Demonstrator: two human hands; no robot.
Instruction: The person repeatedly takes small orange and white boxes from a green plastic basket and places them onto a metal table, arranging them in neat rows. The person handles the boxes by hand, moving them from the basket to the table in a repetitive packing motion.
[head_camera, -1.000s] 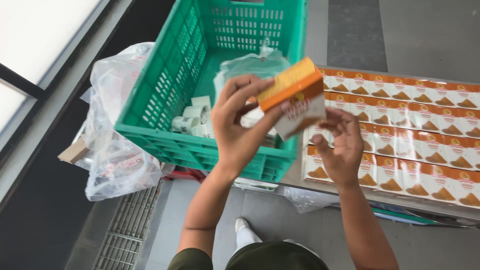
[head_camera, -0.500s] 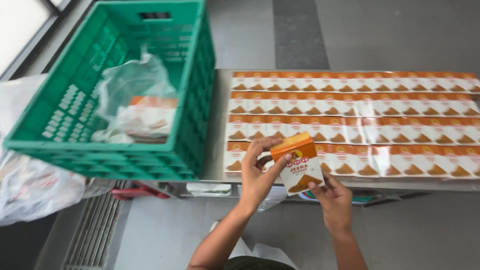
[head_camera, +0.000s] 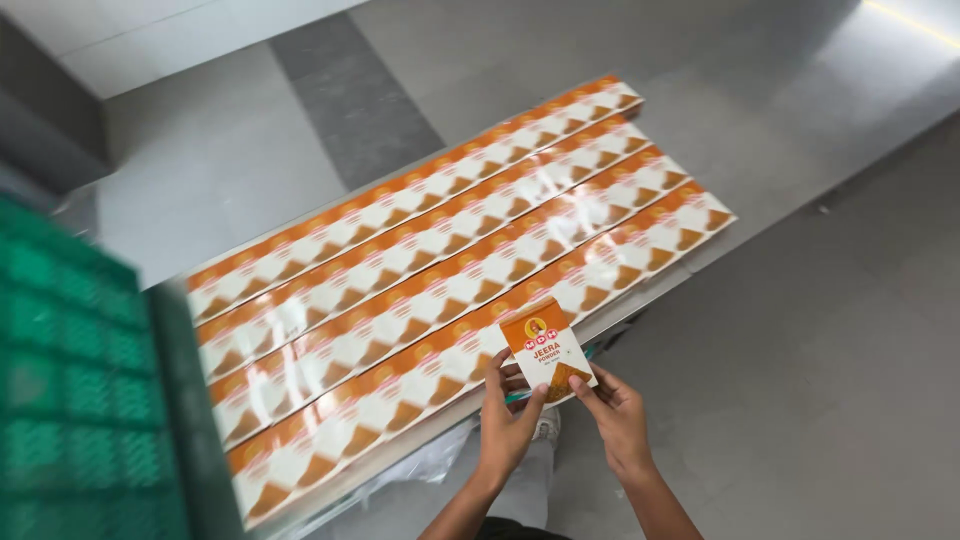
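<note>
I hold a small orange and white carton (head_camera: 546, 351) with both hands, just off the near edge of a low table. My left hand (head_camera: 507, 416) grips its lower left side. My right hand (head_camera: 612, 413) holds its lower right corner with fingertips. The carton stands upright, its printed front facing me. On the table lie several long rows of the same orange and white cartons (head_camera: 450, 270), packed side by side under clear wrap.
A green plastic crate (head_camera: 80, 400) stands blurred at the left, against the table's end. The metal table edge (head_camera: 640, 305) runs diagonally. Grey floor (head_camera: 800, 380) lies to the right and beyond the table. My shoe (head_camera: 545, 425) shows below the hands.
The view swung right, so the crate slid to the left edge and the rows now run diagonally. Both hands kept the carton and brought it low in front of the nearest row.
</note>
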